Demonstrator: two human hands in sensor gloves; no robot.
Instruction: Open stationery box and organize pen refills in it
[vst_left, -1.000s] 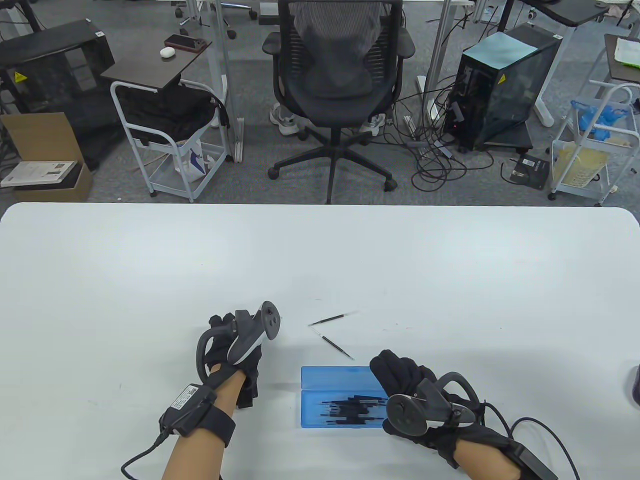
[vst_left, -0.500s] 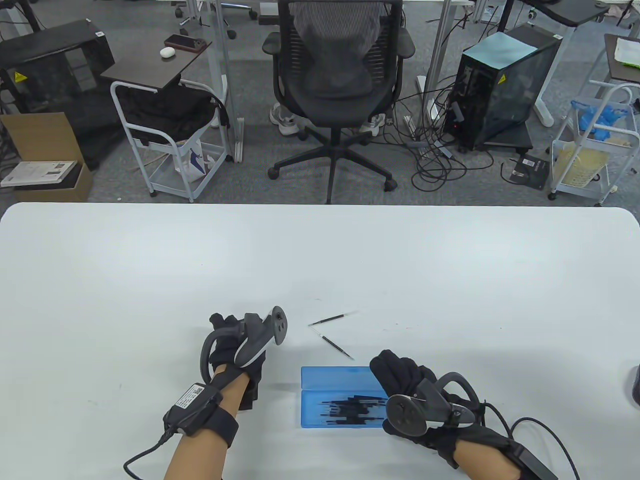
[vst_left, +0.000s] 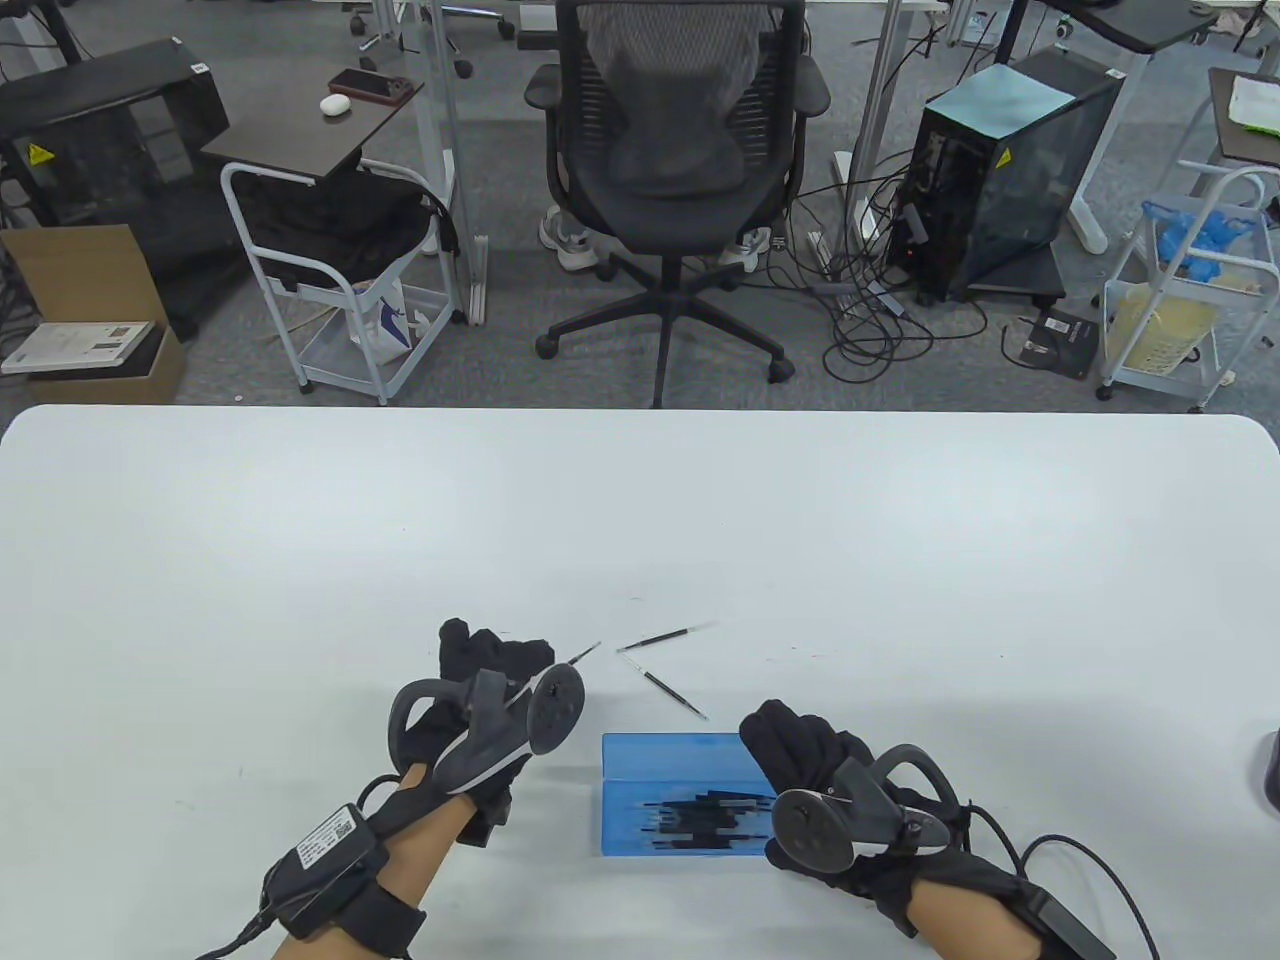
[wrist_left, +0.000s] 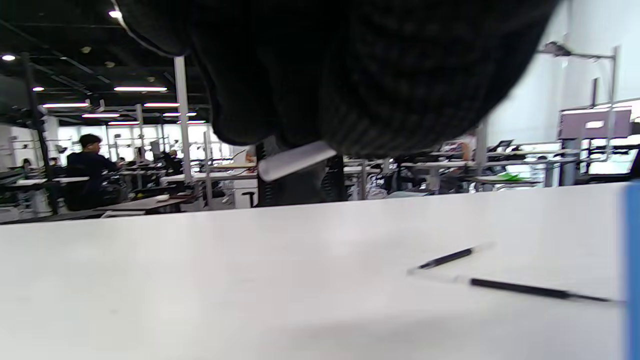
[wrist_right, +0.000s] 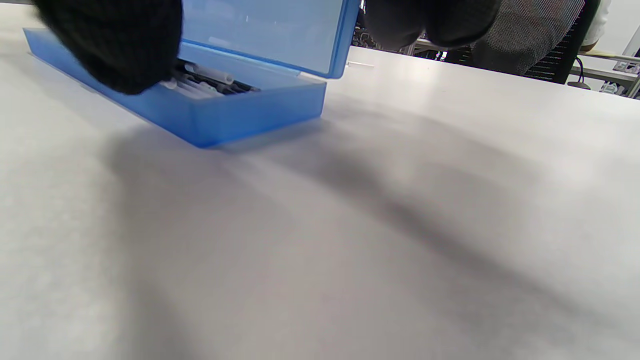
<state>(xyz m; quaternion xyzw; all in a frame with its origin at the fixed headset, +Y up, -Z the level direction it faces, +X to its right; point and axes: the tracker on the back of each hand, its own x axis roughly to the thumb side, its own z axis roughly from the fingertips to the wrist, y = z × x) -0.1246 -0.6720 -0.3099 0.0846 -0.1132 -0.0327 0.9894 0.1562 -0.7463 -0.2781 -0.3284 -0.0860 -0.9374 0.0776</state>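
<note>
The left hand (vst_left: 490, 665) pinches a refill (vst_left: 583, 654) above the table (vst_left: 640, 500) — two refills (vst_left: 668, 636) lie loose beside it. Right of them, the open blue box (vst_left: 672, 760) holds refills; the right hand (vst_left: 810, 750) grips its lid.

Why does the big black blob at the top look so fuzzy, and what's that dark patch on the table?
Left wrist view: the left hand sits too close to the lens, so it blurs. Right wrist view: the dark patch is a soft shadow on the table beside the blue box.
</note>
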